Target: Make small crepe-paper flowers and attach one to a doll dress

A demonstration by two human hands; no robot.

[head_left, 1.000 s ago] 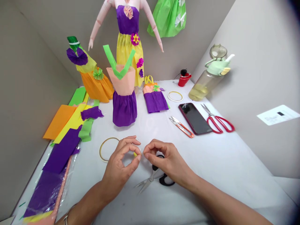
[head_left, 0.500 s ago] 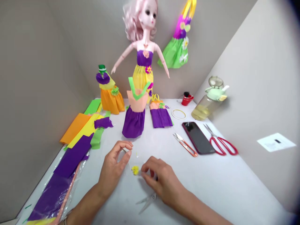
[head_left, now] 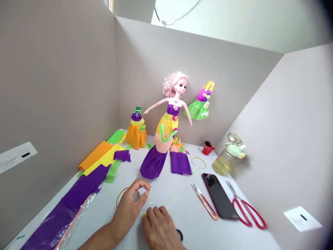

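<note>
A white table (head_left: 166,198) runs to a pink-haired doll (head_left: 173,118) in a paper gown at the far end. On the right wall, a white card (head_left: 302,218) carries print too small to read. Nearer, the left hand (head_left: 127,211) curves into a loose, open ring above a gold hoop (head_left: 122,196), visibly holding nothing. The right hand (head_left: 160,225) arches knuckles-up, its fingers coming down just beside a small yellow crepe-paper scrap (head_left: 144,215) on the table near the left hand; I cannot tell whether they grip it.

White tabletop (head_left: 177,198), crepe paper sheets (head_left: 83,191), phone (head_left: 220,196), red scissors (head_left: 250,211)
</note>
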